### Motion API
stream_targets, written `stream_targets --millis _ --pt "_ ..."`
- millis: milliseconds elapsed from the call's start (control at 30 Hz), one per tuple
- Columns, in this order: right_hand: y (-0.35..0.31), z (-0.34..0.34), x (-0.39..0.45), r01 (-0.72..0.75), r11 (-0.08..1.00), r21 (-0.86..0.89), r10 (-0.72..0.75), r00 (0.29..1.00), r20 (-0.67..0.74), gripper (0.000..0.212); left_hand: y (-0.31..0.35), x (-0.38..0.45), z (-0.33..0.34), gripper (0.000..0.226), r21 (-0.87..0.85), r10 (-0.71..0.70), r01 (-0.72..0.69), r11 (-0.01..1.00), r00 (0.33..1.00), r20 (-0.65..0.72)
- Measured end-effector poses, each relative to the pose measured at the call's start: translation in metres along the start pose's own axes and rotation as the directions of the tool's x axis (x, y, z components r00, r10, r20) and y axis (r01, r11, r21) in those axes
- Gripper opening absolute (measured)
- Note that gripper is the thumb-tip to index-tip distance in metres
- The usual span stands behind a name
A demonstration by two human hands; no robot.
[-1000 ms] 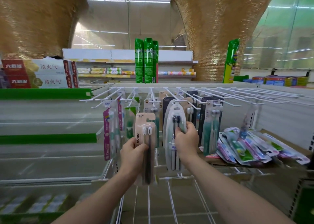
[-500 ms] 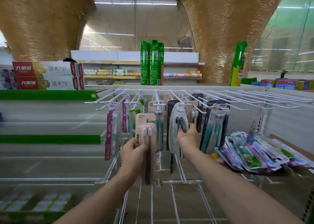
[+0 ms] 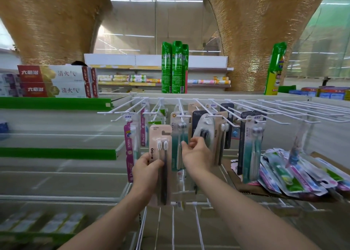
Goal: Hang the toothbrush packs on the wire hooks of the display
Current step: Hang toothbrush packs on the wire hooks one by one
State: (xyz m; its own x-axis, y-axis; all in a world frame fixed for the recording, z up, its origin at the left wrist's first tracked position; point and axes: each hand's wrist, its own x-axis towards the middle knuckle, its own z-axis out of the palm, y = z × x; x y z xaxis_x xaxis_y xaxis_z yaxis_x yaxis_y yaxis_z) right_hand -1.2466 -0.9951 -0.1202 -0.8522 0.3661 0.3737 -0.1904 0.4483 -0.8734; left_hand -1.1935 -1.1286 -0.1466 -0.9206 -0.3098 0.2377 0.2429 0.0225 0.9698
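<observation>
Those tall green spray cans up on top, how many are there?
4. Three green cans stand bunched together at the centre of the display's top ledge; one green can stands alone further right. More may be hidden behind them.

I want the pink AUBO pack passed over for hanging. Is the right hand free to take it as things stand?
Probably yes. The right hand is empty, its fingers loose, right beside the AUBO pack that the left hand holds. Nothing lies between them.

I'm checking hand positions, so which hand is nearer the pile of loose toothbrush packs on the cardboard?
Right. The right hand is in front of the hanging packs, just left of the pile. The left hand, gripping the pink AUBO pack, is farther left.
</observation>
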Motion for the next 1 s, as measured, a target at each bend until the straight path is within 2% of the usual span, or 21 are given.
stream_targets --millis 133,233,367,500,700,1000 --pt "-0.01 0.01 0.015 -0.067 0.995 -0.079 0.07 0.997 0.041 0.055 -0.004 0.009 -0.005 0.013 0.025 0.012 -0.011 1.0 0.999 -0.041" --pt "-0.013 0.015 0.02 -0.066 0.995 -0.072 0.07 0.996 0.057 0.06 -0.006 0.012 -0.008 0.013 0.01 0.008 -0.008 1.0 0.999 -0.039" --pt "-0.015 0.023 0.021 -0.078 0.995 -0.059 0.083 0.992 0.094 0.052 -0.009 0.017 -0.013 0.019 -0.02 0.004 -0.005 1.0 0.999 -0.032" --pt "-0.015 0.03 0.017 -0.087 0.993 -0.08 0.093 0.993 0.073 0.049 -0.011 0.022 -0.017 0.016 -0.004 0.004 -0.004 1.0 1.0 -0.026" --pt "-0.014 0.034 0.009 -0.117 0.993 -0.01 0.117 0.992 0.038 0.013 -0.009 0.017 -0.019 0.017 -0.018 0.015 -0.016 1.0 1.0 -0.011" --pt "-0.02 0.022 -0.008 -0.131 0.99 0.044 0.132 0.991 -0.016 0.017 -0.004 0.007 -0.025 0.01 0.013 0.026 -0.026 1.0 1.0 -0.007"
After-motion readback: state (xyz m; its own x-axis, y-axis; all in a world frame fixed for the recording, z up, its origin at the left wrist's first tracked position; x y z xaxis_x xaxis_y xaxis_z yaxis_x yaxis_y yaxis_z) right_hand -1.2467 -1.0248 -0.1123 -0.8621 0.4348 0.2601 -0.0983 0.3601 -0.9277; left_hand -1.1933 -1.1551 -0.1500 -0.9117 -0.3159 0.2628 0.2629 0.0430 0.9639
